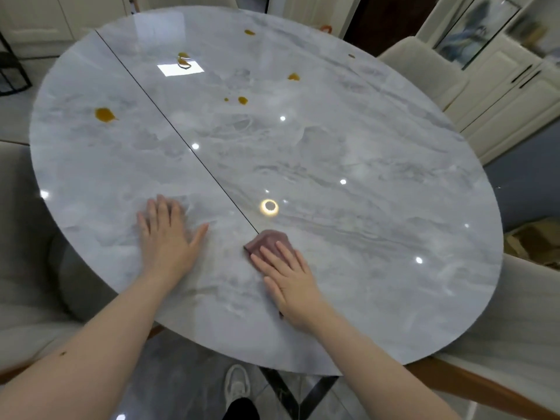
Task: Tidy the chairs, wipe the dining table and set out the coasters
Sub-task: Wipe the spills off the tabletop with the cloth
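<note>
A round grey marble dining table fills the view, with a dark seam running across it. Several orange-brown spills lie on its far half, the largest spill at the left. My right hand lies flat with straight fingers on a mauve cloth near the table's front edge. My left hand rests flat on the bare tabletop, fingers spread, to the left of the cloth. No coasters are in view.
Cream upholstered chairs stand around the table: one chair at the far right, one chair at the near right, one chair at the left. Cream cabinets line the right wall. My shoe shows on the grey floor below.
</note>
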A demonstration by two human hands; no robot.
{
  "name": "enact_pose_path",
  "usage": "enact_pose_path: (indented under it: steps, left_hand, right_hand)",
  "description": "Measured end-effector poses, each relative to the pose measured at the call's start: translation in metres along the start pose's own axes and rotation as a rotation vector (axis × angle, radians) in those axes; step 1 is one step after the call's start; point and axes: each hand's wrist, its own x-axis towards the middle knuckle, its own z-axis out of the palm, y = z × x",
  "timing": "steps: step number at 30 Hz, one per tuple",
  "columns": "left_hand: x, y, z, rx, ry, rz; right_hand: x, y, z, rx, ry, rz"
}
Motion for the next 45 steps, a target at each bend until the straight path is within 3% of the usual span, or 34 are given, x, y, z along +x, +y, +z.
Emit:
enact_pose_path:
  steps: [4,7,9,12,15,18,20,23,26,29,32,35,37,39,42,45]
  left_hand:
    - [0.025,-0.024,-0.003,0.045,0.070,-0.099]
    - [0.032,-0.040,-0.002,0.054,0.090,-0.150]
    - [0.033,-0.041,0.001,0.055,0.100,-0.150]
    - [0.034,-0.039,0.003,0.062,0.116,-0.149]
    - [0.032,-0.039,0.002,0.058,0.114,-0.151]
    - [0.033,-0.038,-0.001,0.061,0.105,-0.149]
    - [0.033,-0.036,-0.001,0.057,0.106,-0.145]
    - [0.034,-0.035,0.000,0.065,0.137,-0.142]
    - [0.034,-0.037,0.003,0.088,0.141,-0.145]
    - [0.035,-0.037,0.004,0.085,0.151,-0.146]
    - [0.033,-0.036,0.002,0.067,0.164,-0.152]
    - [0.032,-0.036,0.000,0.015,0.165,-0.151]
    - [0.032,-0.036,-0.001,0.004,0.163,-0.154]
    - [0.033,-0.036,0.000,0.017,0.166,-0.163]
    - [0.034,-0.035,0.001,0.035,0.173,-0.159]
    - [0.035,-0.036,0.002,0.039,0.180,-0.157]
  right_hand:
    - [0.009,0.103,-0.019,-0.078,0.147,0.423]
    - [0.043,0.116,-0.035,0.008,0.103,0.694]
    - [0.088,0.094,-0.034,-0.026,0.113,0.649]
    - [0.142,0.029,-0.019,-0.039,0.107,0.386]
    - [0.129,-0.045,-0.007,0.028,0.021,0.071]
    - [0.099,-0.028,-0.008,0.034,-0.023,-0.120]
    - [0.100,0.016,-0.014,-0.080,0.032,-0.058]
    - [0.139,0.070,-0.034,-0.103,0.044,0.262]
    - [0.198,0.058,-0.042,-0.029,0.036,0.413]
    - [0.232,0.004,-0.027,-0.018,0.029,0.276]
    - [0.208,-0.049,-0.008,-0.056,0.021,-0.071]
    - [0.170,-0.029,-0.009,-0.059,-0.047,-0.287]
    - [0.168,0.017,-0.017,-0.095,-0.040,-0.212]
    - [0.189,0.059,-0.032,-0.111,0.026,0.013]
    - [0.237,0.060,-0.042,-0.046,0.046,0.322]
    - [0.275,0.012,-0.034,-0.034,0.053,0.274]
